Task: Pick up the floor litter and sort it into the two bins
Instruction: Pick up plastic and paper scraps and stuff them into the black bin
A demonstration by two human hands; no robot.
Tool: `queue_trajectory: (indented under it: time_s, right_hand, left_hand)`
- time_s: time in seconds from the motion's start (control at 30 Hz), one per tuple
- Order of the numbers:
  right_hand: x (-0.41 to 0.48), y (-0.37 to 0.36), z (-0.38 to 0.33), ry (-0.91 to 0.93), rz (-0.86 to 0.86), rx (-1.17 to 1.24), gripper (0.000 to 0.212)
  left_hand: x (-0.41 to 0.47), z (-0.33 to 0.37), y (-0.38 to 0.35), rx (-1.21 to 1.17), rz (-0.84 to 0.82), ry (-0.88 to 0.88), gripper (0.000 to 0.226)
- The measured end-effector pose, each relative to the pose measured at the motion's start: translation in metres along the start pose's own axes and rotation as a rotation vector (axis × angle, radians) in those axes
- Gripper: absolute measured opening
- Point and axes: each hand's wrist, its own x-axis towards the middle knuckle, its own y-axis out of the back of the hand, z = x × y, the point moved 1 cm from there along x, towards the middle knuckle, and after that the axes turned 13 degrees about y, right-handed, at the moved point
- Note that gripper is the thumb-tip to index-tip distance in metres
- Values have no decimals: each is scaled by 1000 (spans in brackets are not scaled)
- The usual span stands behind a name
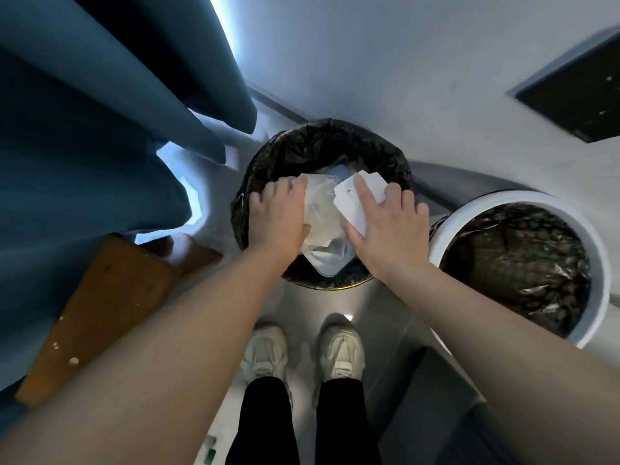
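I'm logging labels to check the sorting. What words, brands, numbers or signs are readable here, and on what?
No text can be read in this view.
White paper under the right hand: faint grey marks, too blurred to read.
Shoes: no brand legible.
Black-lined bin and white bin: no label shows.
Dark panel: only pale specks.

Left grip (278,223) and right grip (389,229) reach forward, flat, palms down.
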Motion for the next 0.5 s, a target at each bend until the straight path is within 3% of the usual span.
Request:
queue_trajectory:
  time_s: [0.07,0.2,0.5]
  right_hand:
    - [1,-1,-7,37,19,-27,71]
    - [14,-7,-28,80,36,-35,73]
    - [54,-68,-49,29,-405,129,75]
  left_hand:
    - [-1,-8,0,188,70,-92,79]
    - [-13,-37,4,330,83,-195,77]
    - [-32,-86,-5,305,34,-220,72]
